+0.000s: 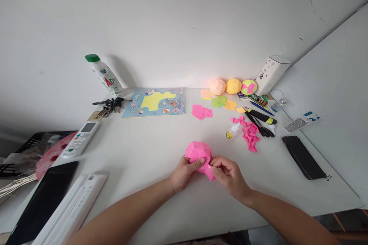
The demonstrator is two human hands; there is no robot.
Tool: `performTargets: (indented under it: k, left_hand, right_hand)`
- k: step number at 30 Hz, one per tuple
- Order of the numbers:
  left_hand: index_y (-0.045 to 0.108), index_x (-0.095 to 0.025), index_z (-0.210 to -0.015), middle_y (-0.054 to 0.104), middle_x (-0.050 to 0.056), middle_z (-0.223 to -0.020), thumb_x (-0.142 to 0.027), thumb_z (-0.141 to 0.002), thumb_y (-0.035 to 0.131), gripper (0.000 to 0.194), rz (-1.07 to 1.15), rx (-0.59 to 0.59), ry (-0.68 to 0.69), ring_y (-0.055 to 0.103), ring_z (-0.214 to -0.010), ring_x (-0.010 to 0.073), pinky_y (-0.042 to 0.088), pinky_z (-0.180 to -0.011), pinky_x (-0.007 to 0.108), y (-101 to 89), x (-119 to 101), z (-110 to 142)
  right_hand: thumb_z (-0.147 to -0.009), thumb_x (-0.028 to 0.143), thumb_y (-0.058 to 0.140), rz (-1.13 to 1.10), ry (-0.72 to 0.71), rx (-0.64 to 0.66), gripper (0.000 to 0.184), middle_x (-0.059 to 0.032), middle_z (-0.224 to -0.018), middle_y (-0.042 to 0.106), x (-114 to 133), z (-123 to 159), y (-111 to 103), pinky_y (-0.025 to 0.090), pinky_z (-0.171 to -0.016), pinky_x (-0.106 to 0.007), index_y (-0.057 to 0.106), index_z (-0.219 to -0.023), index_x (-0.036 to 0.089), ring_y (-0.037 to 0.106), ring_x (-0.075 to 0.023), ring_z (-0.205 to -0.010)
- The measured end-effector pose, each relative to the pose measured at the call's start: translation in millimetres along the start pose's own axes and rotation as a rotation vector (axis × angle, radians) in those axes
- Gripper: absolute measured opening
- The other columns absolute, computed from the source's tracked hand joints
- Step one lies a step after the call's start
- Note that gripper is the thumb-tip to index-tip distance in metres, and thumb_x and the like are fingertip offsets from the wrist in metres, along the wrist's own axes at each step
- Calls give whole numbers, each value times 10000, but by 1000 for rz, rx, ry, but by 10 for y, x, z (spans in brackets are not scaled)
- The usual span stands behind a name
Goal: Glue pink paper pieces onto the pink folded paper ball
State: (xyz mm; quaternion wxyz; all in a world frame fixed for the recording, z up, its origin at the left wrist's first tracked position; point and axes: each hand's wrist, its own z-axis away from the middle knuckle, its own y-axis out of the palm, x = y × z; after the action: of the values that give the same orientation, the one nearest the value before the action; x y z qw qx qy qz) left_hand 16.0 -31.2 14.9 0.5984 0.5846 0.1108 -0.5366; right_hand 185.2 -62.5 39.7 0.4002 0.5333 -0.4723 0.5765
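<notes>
A pink folded-paper ball (198,148), faceted and with a loose flap at its lower right, is held just above the white table. My left hand (185,171) grips it from the left, thumb pressed on its front. Fingers of my right hand (228,175) pinch the pink paper flap (209,172) at the ball's lower right. A small white glue bottle (232,131) with a yellow label stands beyond my right hand. Beside it lies a heap of pink folded paper pieces (251,134).
Finished paper balls (233,86) line the wall, with sticky-note stacks (201,111) before them. Scissors (263,128), a box cutter (261,116) and a black pouch (304,157) lie right. Left are a bottle (106,76), keys (110,106), a remote (81,139) and a black tablet-like slab (46,201).
</notes>
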Motion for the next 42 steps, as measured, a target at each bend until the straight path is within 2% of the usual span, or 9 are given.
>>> performTargets:
  k: [12,20,24,28,32,37,42]
  left_hand:
    - [675,-125,-804,664,64,-767,-344,-748,687,226,-1,28,-24,593,-774,195,447,-789,345,36,-53,18]
    - [680,-123,-812,675,73,-790,-352,-736,696,242,-7,29,-13,601,-765,194,456,-780,342,33,-41,26]
    - [681,-123,-849,679,83,-801,-346,-753,679,243,-6,57,-24,615,-786,210,457,-798,358,20,-43,27]
    - [685,-119,-847,689,97,-837,-343,-750,681,244,8,52,-55,626,-814,223,455,-823,371,4,-51,17]
    - [691,-115,-842,693,99,-843,-348,-731,698,258,7,34,-60,631,-808,222,460,-812,363,-2,-54,8]
    - [686,-117,-854,696,106,-831,-360,-748,681,266,29,33,-55,636,-819,229,459,-830,372,15,-58,19]
    - [687,-112,-826,696,108,-815,-365,-750,675,264,-30,44,-47,633,-806,233,462,-830,379,5,-47,22]
  right_hand:
    - [-811,169,535,166,-118,-27,174,-27,-742,616,21,2,16,416,-650,-265,533,-639,195,551,-151,-702]
    - [-818,182,537,141,-98,-30,163,-22,-724,603,21,-7,22,437,-673,-268,538,-656,192,554,-151,-701]
    - [-830,222,544,156,-25,-1,159,-5,-679,586,29,-21,-17,436,-656,-258,566,-676,187,535,-138,-662]
    - [-813,294,598,139,118,59,144,-8,-707,611,24,-76,-102,435,-659,-259,631,-736,177,546,-143,-691]
    - [-764,345,672,18,279,163,177,2,-712,606,-10,-150,-211,422,-617,-247,653,-766,169,535,-126,-660]
    - [-688,337,755,-142,399,275,277,-10,-810,642,-16,-198,-305,452,-703,-271,649,-885,173,581,-137,-746]
    - [-682,395,745,-157,485,222,275,-4,-676,628,-15,-211,-289,462,-683,-289,630,-722,148,575,-125,-649]
